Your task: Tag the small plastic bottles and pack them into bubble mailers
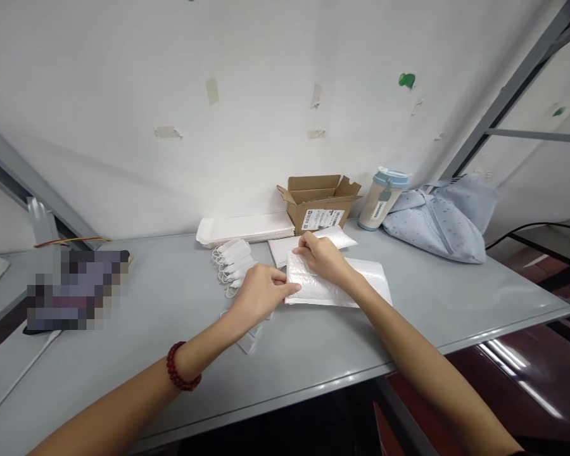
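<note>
A white bubble mailer (pixel 337 288) lies tilted over the grey table in front of me. My left hand (pixel 261 291) pinches its left edge between thumb and fingers. At the mailer's upper left corner, my right hand (pixel 320 253) is closed, its fingertips pressed on the edge. Left of the mailer, several small white tags with string loops (pixel 232 256) are fanned out in a row; part of them is hidden behind my left hand. Another white mailer (pixel 339 237) rests just behind, in front of the cardboard box.
An open cardboard box (pixel 320 202) with a label stands by the wall, beside a stack of white mailers (pixel 247 228). To its right are a tumbler (pixel 382 199) and a light blue cloth bag (pixel 437 225). A pixelated phone-like device (pixel 78 291) with a cable lies on the left.
</note>
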`<state>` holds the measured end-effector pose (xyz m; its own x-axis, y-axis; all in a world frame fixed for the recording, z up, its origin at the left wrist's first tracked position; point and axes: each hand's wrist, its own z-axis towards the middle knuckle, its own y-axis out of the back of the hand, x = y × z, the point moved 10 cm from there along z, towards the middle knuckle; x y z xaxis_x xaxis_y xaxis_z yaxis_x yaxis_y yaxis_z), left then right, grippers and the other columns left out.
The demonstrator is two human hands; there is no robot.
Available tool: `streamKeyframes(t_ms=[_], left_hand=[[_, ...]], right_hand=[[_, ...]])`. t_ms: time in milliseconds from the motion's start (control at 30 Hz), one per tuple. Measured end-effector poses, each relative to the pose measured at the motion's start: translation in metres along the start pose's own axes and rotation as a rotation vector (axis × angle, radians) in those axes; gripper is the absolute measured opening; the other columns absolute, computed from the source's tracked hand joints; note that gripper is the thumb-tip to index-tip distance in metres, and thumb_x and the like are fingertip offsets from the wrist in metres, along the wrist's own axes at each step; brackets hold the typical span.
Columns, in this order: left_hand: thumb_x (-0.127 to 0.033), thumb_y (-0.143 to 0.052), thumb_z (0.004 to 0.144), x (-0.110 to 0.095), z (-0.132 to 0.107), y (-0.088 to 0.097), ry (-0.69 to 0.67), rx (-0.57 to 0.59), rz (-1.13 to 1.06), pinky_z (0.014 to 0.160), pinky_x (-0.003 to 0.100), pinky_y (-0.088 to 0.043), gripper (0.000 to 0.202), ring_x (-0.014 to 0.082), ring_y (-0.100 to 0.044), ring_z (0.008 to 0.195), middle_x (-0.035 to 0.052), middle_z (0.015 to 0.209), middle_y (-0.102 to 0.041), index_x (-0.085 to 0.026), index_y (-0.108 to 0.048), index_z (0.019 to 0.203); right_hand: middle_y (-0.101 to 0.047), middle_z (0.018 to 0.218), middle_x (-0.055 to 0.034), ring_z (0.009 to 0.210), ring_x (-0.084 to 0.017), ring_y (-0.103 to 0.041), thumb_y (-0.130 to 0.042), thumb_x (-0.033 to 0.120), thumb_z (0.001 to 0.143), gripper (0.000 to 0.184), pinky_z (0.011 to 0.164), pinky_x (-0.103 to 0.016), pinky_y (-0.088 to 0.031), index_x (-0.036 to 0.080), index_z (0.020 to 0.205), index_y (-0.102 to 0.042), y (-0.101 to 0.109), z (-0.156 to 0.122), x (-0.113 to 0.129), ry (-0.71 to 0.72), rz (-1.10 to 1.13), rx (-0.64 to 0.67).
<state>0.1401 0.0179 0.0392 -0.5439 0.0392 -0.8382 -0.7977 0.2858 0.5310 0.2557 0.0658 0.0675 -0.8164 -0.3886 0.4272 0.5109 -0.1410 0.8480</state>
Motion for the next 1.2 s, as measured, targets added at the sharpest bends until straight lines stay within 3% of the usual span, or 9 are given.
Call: streamKeyframes(t_ms=[133, 367, 467, 567, 667, 833, 967, 1067, 1200], left_hand=[[-0.03, -0.066, 0.065, 0.001, 0.001, -0.005, 0.019, 0.019, 0.0, 0.047, 0.025, -0.02, 0.032, 0.0084, -0.031, 0.046, -0.0048, 0.046, -0.037, -0.017, -0.045, 0.045], [-0.03, -0.063, 0.069, 0.019, 0.002, -0.02, 0.084, 0.093, -0.079, 0.045, 0.025, -0.018, 0.031, 0.0064, -0.025, 0.043, -0.0061, 0.045, -0.037, -0.018, -0.043, 0.049], [-0.031, -0.063, 0.07, 0.016, 0.002, -0.019, 0.037, 0.101, -0.086, 0.046, 0.024, -0.019, 0.033, 0.0069, -0.028, 0.044, -0.0057, 0.046, -0.038, -0.018, -0.04, 0.048], [-0.032, -0.063, 0.069, 0.015, 0.002, -0.02, 0.015, 0.108, -0.11, 0.046, 0.024, -0.02, 0.033, 0.0072, -0.031, 0.045, -0.0055, 0.047, -0.04, -0.018, -0.04, 0.049], [-0.032, -0.064, 0.069, 0.016, 0.002, -0.022, 0.009, 0.12, -0.117, 0.047, 0.024, -0.025, 0.03, 0.0085, -0.037, 0.047, -0.0044, 0.049, -0.045, -0.017, -0.045, 0.05], [-0.027, -0.069, 0.066, 0.01, -0.01, -0.04, 0.045, 0.375, -0.306, 0.061, 0.026, -0.046, 0.014, 0.0156, -0.061, 0.063, 0.0033, 0.066, -0.066, -0.014, -0.063, 0.066], [-0.028, -0.067, 0.069, 0.008, -0.026, -0.044, 0.077, 0.521, -0.073, 0.053, 0.026, -0.045, 0.015, 0.0149, -0.06, 0.052, 0.0024, 0.056, -0.064, -0.016, -0.06, 0.064], [-0.026, -0.06, 0.075, 0.003, -0.03, -0.04, -0.039, 0.447, 0.166, 0.05, 0.026, -0.042, 0.01, 0.0157, -0.057, 0.05, 0.0009, 0.057, -0.062, -0.017, -0.059, 0.071], [-0.018, -0.046, 0.084, -0.018, -0.036, -0.049, -0.435, 0.299, 0.513, 0.066, 0.031, -0.045, 0.013, 0.0207, -0.061, 0.074, 0.0072, 0.083, -0.065, -0.017, -0.058, 0.081]], right_hand=[[-0.054, 0.063, 0.0003, 0.057, -0.015, -0.047, -0.05, 0.02, 0.089, 0.011, 0.053, -0.024, -0.026, 0.021, 0.079, -0.045, -0.004, -0.001, 0.005, 0.016, 0.002, 0.012], [-0.056, 0.06, 0.0019, 0.053, -0.011, -0.045, -0.054, 0.021, 0.087, 0.01, 0.053, -0.024, -0.028, 0.019, 0.078, -0.051, -0.008, -0.004, 0.012, 0.054, 0.143, 0.044], [-0.066, 0.076, -0.0011, 0.057, -0.01, -0.049, -0.059, 0.028, 0.084, 0.012, 0.057, -0.023, -0.036, 0.018, 0.088, -0.057, -0.003, -0.004, 0.011, 0.057, 0.314, 0.029], [-0.069, 0.098, -0.0048, 0.06, -0.009, -0.051, -0.062, 0.035, 0.081, 0.034, 0.059, -0.024, -0.04, 0.018, 0.11, -0.058, -0.002, -0.004, 0.009, 0.04, 0.441, 0.082], [-0.065, 0.075, -0.0008, 0.057, -0.008, -0.046, -0.063, 0.033, 0.079, 0.024, 0.055, -0.023, -0.037, 0.016, 0.096, -0.065, -0.006, -0.005, 0.01, 0.033, 0.486, 0.17], [-0.054, 0.056, 0.0041, 0.053, -0.008, -0.045, -0.067, 0.025, 0.073, 0.011, 0.05, -0.021, -0.033, 0.014, 0.073, -0.063, -0.012, -0.005, 0.006, -0.04, 0.576, 0.206], [-0.057, 0.058, 0.0034, 0.054, -0.008, -0.048, -0.067, 0.021, 0.073, 0.007, 0.053, -0.021, -0.035, 0.015, 0.073, -0.064, -0.013, -0.004, 0.005, -0.021, 0.513, 0.19], [-0.059, 0.06, 0.0028, 0.058, -0.009, -0.051, -0.068, 0.017, 0.074, 0.006, 0.057, -0.021, -0.037, 0.015, 0.071, -0.063, -0.013, -0.003, 0.007, 0.041, 0.384, 0.152], [-0.062, 0.066, 0.0016, 0.063, -0.01, -0.054, -0.069, 0.013, 0.075, 0.007, 0.062, -0.022, -0.038, 0.016, 0.073, -0.063, -0.022, -0.002, 0.012, 0.101, 0.222, 0.137]])
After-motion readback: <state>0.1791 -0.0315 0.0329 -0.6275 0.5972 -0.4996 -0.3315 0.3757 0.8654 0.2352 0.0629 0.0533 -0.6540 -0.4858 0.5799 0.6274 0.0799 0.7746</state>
